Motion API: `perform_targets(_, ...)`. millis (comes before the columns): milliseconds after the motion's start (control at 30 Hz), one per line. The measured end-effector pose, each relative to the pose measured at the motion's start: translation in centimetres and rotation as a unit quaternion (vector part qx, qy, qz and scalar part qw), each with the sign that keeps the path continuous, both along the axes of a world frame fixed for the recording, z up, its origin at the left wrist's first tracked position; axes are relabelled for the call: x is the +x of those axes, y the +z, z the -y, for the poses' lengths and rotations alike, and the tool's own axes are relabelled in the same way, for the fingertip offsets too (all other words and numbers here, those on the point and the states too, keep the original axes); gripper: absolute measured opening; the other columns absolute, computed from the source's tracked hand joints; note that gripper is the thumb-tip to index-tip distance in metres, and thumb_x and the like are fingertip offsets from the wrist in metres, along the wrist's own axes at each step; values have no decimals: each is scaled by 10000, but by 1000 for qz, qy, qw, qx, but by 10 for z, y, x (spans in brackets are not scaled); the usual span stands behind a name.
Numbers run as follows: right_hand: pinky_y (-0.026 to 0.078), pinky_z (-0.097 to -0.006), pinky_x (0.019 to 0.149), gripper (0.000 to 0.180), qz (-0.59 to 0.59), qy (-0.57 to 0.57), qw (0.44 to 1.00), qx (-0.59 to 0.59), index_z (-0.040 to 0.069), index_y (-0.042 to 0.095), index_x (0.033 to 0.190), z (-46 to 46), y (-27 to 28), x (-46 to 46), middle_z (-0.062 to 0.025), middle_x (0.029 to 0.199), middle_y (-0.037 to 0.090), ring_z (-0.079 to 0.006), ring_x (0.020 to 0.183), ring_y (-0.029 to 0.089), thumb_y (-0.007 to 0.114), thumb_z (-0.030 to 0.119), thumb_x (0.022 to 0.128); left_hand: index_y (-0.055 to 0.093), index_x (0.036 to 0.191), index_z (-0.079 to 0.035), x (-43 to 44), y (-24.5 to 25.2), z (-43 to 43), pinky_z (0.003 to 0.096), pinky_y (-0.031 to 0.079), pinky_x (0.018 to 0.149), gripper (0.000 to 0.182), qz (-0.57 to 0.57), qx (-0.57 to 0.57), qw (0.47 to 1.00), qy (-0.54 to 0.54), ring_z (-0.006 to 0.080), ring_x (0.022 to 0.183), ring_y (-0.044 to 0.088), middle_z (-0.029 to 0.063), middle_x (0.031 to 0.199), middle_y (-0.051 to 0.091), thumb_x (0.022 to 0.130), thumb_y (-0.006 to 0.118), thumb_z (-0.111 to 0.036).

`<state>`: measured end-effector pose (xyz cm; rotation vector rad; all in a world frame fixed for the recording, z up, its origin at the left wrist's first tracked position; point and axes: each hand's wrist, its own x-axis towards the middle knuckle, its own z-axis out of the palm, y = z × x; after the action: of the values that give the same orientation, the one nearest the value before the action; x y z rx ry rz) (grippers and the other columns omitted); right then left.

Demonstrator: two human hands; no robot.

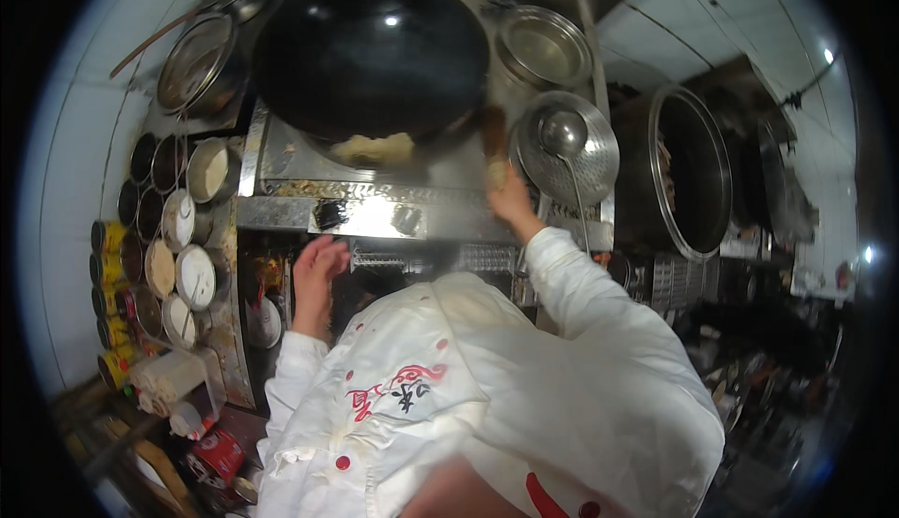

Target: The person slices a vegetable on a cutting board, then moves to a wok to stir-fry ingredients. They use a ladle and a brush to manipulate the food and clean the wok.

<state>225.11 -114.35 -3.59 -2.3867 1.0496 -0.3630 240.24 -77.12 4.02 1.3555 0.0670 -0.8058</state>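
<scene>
My right hand (511,197) is closed on the light handle end of a brown brush (494,135), blurred, just right of a large dark wok (372,54). My left hand (322,261) is raised before the stove's front edge, its fingers slightly curled, holding nothing. A pale cloth (376,150) lies by the wok's near rim. To the right of my right hand a steel ladle (563,133) rests in a perforated strainer (597,160). What the brush's far end touches cannot be told.
Metal seasoning bowls (196,277) and yellow cans (109,271) crowd the left side. Metal basins (197,61) stand behind them. A steel basin (548,47) sits back right, and a deep steel pot (692,167) farther right. Control knobs (330,214) line the stove's front.
</scene>
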Motion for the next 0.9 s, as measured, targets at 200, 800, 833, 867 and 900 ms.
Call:
perform_targets(200, 542, -366, 545, 423, 246, -170, 751, 588, -3, 471, 1263, -34, 31, -32, -137, 882, 637, -244, 626, 641, 575, 237, 930, 591, 1094, -69, 51, 53, 117, 260, 451, 677, 327, 43, 19, 995, -90, 136, 848, 631, 81, 1023, 675, 908, 613, -337)
perform_targets(800, 502, -285, 518, 251, 340, -14, 783, 521, -33, 531, 1063, -151, 183, 44, -122, 909, 609, -171, 657, 602, 565, 0, 817, 602, 1023, -20, 352, -17, -105, 273, 498, 563, 209, -59, -54, 996, 38, 140, 625, 596, 80, 827, 653, 942, 578, -212)
perform_targets(833, 497, -283, 513, 246, 341, 0, 786, 516, -31, 531, 1061, -163, 188, 58, -121, 909, 607, -167, 656, 601, 565, 0, 819, 602, 999, -22, 350, -18, -99, 258, 477, 523, 178, -67, -131, 989, -14, 124, 578, 563, 53, 766, 627, 944, 576, -190)
perform_targets(867, 487, -275, 505, 233, 341, 8, 786, 516, -31, 531, 1062, -174, 191, 73, -110, 894, 609, -161, 642, 597, 587, 21, 842, 588, 957, -24, 350, -17, -95, 251, 457, 508, 139, -47, -175, 983, -14, 133, 568, 548, 53, 735, 597, 945, 570, -162)
perform_targets(900, 486, -277, 505, 225, 333, 13, 796, 505, -24, 533, 1055, -184, 195, 89, -105, 886, 613, -160, 643, 596, 598, 45, 851, 574, 915, -26, 351, -17, -91, 244, 438, 493, 112, -28, -233, 972, -27, 142, 559, 533, 52, 704, 566, 946, 565, -134)
